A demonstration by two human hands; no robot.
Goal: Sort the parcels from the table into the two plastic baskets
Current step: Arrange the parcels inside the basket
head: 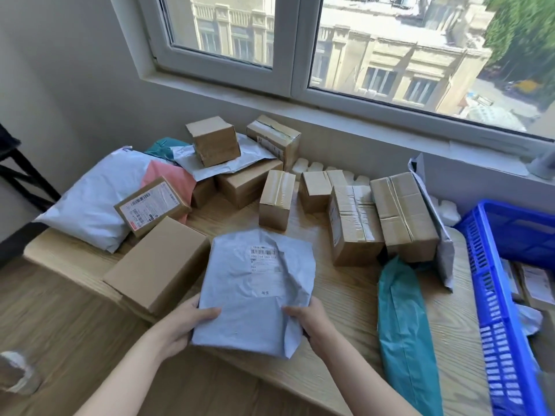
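Observation:
A grey plastic mailer bag (255, 292) with a barcode label is held over the near edge of the wooden table (342, 292). My left hand (189, 321) grips its lower left corner, thumb on top. My right hand (309, 321) grips its lower right edge the same way. The blue plastic basket (492, 310) stands at the right end of the table with a few parcels inside. Several cardboard boxes (354, 223) and soft bags lie across the table. A second basket is not in view.
A plain brown box (159, 265) lies just left of the held bag. A teal bag (402, 325) lies to its right, beside the basket. A large grey bag (93, 199) and pink bag (168, 175) sit far left. The window wall is behind.

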